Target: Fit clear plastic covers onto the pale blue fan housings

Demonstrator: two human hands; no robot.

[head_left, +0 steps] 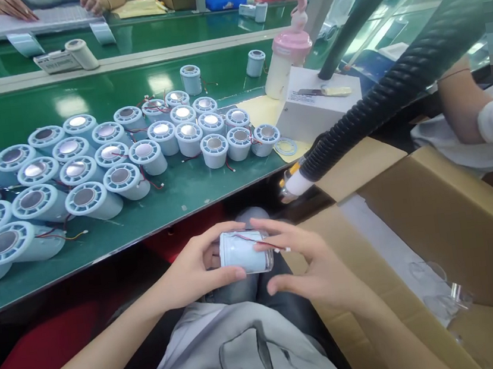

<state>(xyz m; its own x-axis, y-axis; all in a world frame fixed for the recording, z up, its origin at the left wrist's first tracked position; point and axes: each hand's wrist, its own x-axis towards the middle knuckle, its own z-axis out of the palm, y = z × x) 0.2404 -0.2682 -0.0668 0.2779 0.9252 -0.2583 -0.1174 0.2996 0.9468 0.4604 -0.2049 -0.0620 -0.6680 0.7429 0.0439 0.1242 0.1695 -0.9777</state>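
Note:
Above my lap, my left hand (211, 260) grips a light-blue cylindrical housing (239, 252) lying on its side, thumb in front and fingers behind. A clear plastic cover (269, 259) shows at the housing's right end. Thin wires with a small white connector (284, 250) run across the top side toward the right. My right hand (304, 255) is at that end, its fingers spread over the cover and wires. Its thumb is apart from the housing, and whether the fingertips press on it I cannot tell.
Many similar light-blue housings (110, 153) with trailing wires stand on the green bench (176, 193). A black flexible hose (355, 117) hangs at right by a white box (313, 104) and a pink-topped bottle (288, 53). An open cardboard box (409, 188) holds clear plastic pieces (449, 297). Other people sit nearby.

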